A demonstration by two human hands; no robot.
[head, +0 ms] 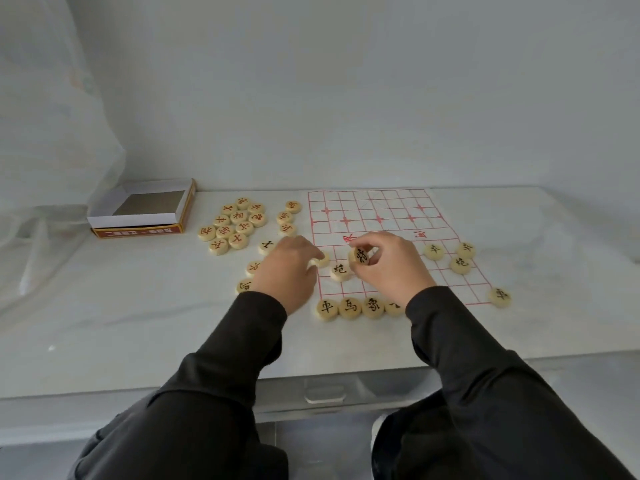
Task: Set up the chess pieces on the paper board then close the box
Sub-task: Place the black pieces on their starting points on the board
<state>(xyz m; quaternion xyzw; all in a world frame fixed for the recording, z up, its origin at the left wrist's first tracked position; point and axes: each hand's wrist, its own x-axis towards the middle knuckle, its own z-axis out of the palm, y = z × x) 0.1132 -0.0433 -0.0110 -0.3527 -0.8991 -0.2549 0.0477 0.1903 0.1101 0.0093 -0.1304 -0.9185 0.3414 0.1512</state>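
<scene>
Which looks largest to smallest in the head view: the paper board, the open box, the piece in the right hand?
1. paper board
2. open box
3. piece in the right hand, smallest despite being nearest

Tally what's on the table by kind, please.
Pieces: 28 in view, one partly hidden by a sleeve
Board: 1
Box: 1
Total: 30

Plain blk long sleeves (242,348), L+R.
</scene>
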